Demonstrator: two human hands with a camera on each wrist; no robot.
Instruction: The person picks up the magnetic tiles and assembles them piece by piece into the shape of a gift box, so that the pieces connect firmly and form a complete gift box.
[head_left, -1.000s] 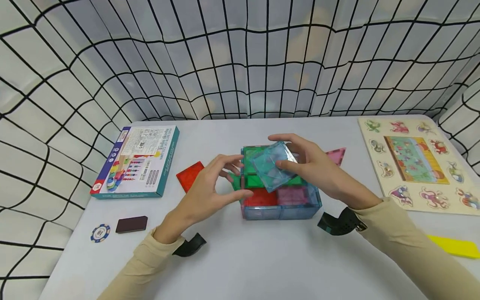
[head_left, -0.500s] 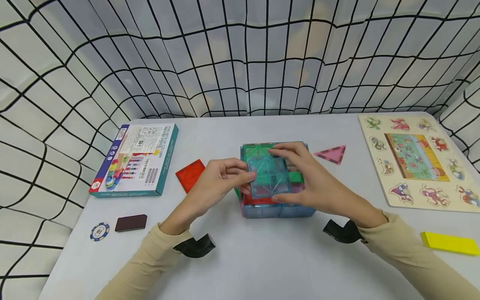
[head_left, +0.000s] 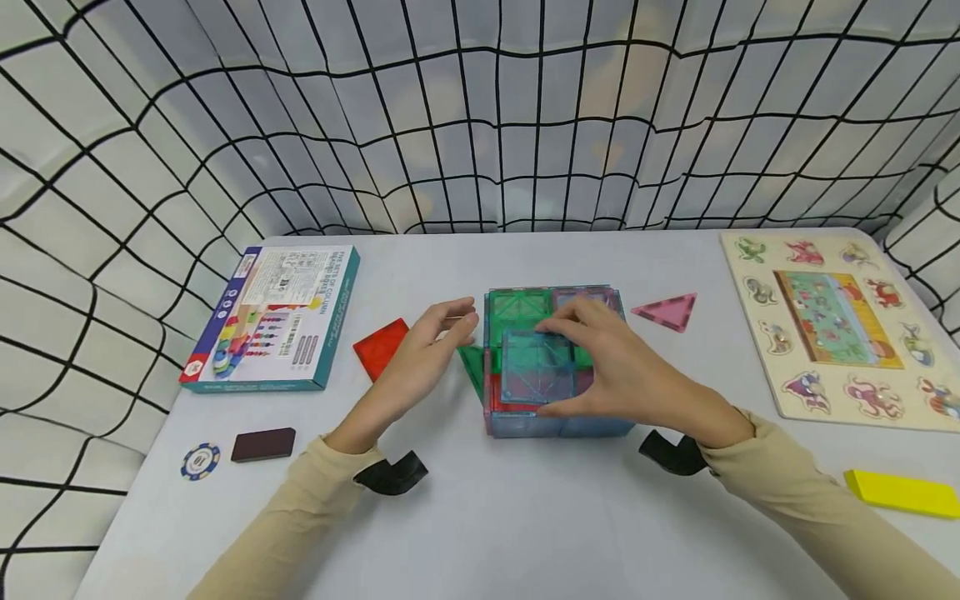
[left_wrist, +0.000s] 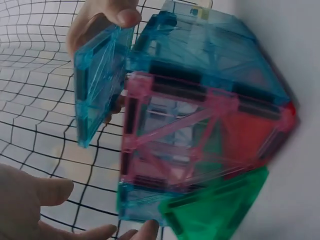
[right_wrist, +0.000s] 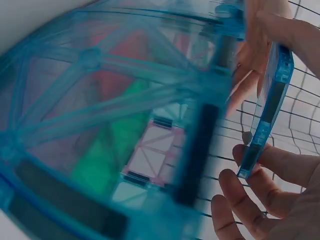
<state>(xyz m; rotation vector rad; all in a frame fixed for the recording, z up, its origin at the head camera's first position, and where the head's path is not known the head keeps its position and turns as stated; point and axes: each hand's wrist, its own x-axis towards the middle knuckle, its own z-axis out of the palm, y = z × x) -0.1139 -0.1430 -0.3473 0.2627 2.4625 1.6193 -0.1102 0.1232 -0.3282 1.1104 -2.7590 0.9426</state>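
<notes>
A blue see-through square magnetic tile (head_left: 536,367) is in my right hand (head_left: 630,367), held by its edges between thumb and fingers. It is over an open box built of clear magnetic tiles (head_left: 558,427), with green, red and purple tiles inside. In the left wrist view, the held tile (left_wrist: 102,82) stands apart from the box's pink side wall (left_wrist: 170,135). My left hand (head_left: 420,358) hovers left of the box with bent, relaxed fingers, holding nothing. Near its fingertips, a green triangle tile (head_left: 472,367) leans by the box's left side.
On the white table, a red square tile (head_left: 378,346) lies left and a pink triangle tile (head_left: 667,312) right. A game box (head_left: 273,321), a poker chip (head_left: 200,461) and a dark block (head_left: 263,445) sit left. A puzzle board (head_left: 840,325) and a yellow block (head_left: 903,493) sit right.
My right hand lowered and straightened the blue tile over the box. My left hand came in to touch its left edge, then drew back left, leaving it in the right hand.
</notes>
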